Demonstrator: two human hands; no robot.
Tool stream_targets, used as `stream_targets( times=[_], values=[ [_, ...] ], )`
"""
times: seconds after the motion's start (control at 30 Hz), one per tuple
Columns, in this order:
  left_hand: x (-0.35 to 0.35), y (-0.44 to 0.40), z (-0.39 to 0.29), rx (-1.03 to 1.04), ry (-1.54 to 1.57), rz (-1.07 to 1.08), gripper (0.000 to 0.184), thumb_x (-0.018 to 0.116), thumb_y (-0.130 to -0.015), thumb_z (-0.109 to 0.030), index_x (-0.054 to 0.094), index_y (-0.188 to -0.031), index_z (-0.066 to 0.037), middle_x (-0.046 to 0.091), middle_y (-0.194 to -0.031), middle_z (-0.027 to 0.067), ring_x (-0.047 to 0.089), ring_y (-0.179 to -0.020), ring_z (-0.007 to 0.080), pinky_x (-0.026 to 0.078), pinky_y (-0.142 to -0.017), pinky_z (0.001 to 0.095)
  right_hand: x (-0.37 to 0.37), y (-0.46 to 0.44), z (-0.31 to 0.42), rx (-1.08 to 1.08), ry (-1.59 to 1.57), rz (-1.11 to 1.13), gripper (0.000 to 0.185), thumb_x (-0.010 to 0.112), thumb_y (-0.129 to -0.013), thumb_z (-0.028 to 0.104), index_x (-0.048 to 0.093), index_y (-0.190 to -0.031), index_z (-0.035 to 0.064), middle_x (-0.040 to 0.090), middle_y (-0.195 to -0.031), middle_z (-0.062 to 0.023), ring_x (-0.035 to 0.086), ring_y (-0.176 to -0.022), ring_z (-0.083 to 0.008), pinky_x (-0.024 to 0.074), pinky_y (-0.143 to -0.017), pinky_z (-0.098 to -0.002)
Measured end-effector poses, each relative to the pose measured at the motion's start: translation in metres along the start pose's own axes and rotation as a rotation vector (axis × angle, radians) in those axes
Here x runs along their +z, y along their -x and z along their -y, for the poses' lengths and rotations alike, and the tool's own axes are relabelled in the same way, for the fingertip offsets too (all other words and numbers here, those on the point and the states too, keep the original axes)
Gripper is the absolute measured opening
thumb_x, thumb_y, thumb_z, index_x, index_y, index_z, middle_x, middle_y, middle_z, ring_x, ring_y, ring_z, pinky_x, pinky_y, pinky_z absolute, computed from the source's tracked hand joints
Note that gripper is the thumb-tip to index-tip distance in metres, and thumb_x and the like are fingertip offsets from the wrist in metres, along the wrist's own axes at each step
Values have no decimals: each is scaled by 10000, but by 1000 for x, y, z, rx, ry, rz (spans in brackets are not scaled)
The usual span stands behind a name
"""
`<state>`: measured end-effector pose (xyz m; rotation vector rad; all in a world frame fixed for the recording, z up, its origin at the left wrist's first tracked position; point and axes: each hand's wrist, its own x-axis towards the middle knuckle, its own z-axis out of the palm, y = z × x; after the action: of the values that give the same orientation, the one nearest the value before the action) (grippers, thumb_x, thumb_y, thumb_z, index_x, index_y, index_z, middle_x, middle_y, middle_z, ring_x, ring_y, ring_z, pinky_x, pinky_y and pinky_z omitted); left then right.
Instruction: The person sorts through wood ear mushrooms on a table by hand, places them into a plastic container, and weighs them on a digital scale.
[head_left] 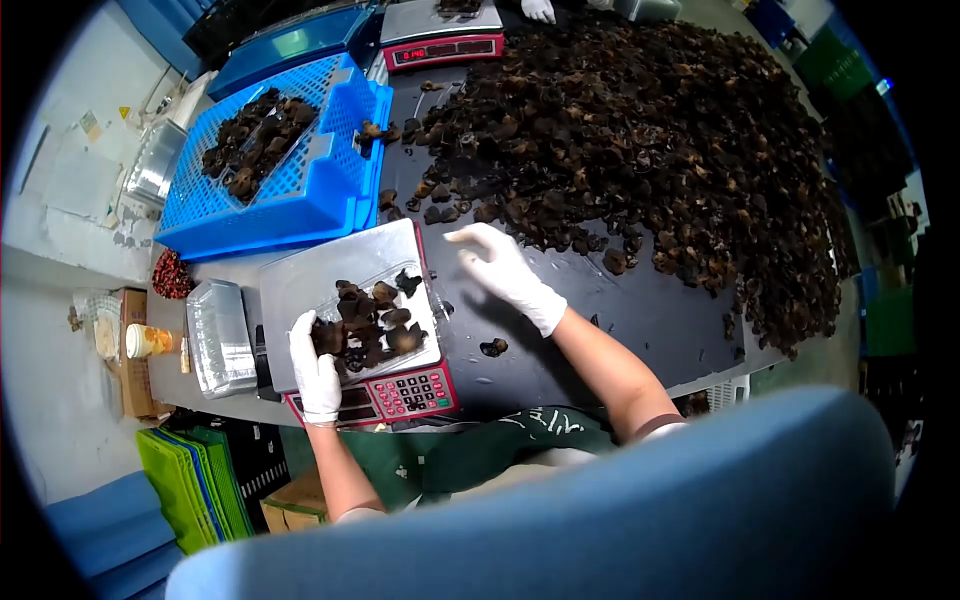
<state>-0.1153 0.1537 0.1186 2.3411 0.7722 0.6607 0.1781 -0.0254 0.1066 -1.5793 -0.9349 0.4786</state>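
Observation:
Dark wood ear mushrooms (362, 325) lie in a clear plastic tray (385, 280) on the metal pan of a red-framed scale (290, 265). My left hand (317, 372), in a white glove, is closed round the tray's left end, its fingertips beside the mushrooms. My right hand (507, 275), also gloved in white, hovers over the dark tabletop right of the scale. Its fingers are stretched out with nothing in them. A loose mushroom piece (493, 347) lies on the table below that hand.
A large mushroom heap (640, 130) covers the table's far right. Behind the scale stands a blue crate (300, 215) bearing a filled tray. Stacked clear trays (220, 335) and a cup (150, 341) sit left. A second scale (443, 45) and another person's gloved hand (538, 10) are at the back.

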Motion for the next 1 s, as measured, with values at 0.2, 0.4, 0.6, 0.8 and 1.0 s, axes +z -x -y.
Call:
stream_targets(
  times=[0.2, 0.4, 0.6, 0.8, 1.0],
  values=[
    [-22, 3, 20, -17, -43, -74, 636, 384, -745, 3, 461, -1377, 13, 464, -1385, 214, 428, -1324, 355, 287, -1151, 419, 18, 29, -60, 16, 585, 341, 664, 687, -756, 338, 529, -1323, 29, 579, -1216, -200, 582, -1109, -353, 486, -949, -443],
    [-33, 8, -10, -42, -214, -193, 625, 420, -751, -1, 461, -1375, 17, 423, -1426, 235, 384, -1361, 373, 233, -1175, 457, 87, 24, -70, -112, 797, 246, 735, 702, -800, 331, 400, -1370, -21, 566, -1023, -190, 614, -914, -362, 532, -752, -467],
    [-20, 21, -50, -83, 356, -262, 558, 444, -743, -6, 520, -1295, 28, 477, -1361, 194, 470, -1283, 310, 350, -1114, 419, 92, 8, -91, -56, 741, 209, 323, 643, -790, 132, 582, -1089, 27, 603, -967, -185, 650, -811, -363, 535, -692, -459],
    [31, 37, -122, 215, 331, 300, 422, 516, -758, 42, 636, -1156, -33, 587, -1211, 185, 546, -1175, 347, 405, -1056, 429, 58, 27, -90, -181, 656, 269, 144, 582, -833, 92, 603, -972, 62, 629, -902, -167, 648, -811, -354, 528, -694, -436],
    [123, 61, -126, 281, 277, 503, 440, 584, -817, -14, 567, -1256, -16, 515, -1277, 236, 514, -1187, 409, 423, -1027, 448, -28, 74, -80, 25, 340, 227, 329, 549, -802, -6, 645, -1107, 72, 675, -988, -132, 661, -904, -338, 535, -809, -395]
  ],
)
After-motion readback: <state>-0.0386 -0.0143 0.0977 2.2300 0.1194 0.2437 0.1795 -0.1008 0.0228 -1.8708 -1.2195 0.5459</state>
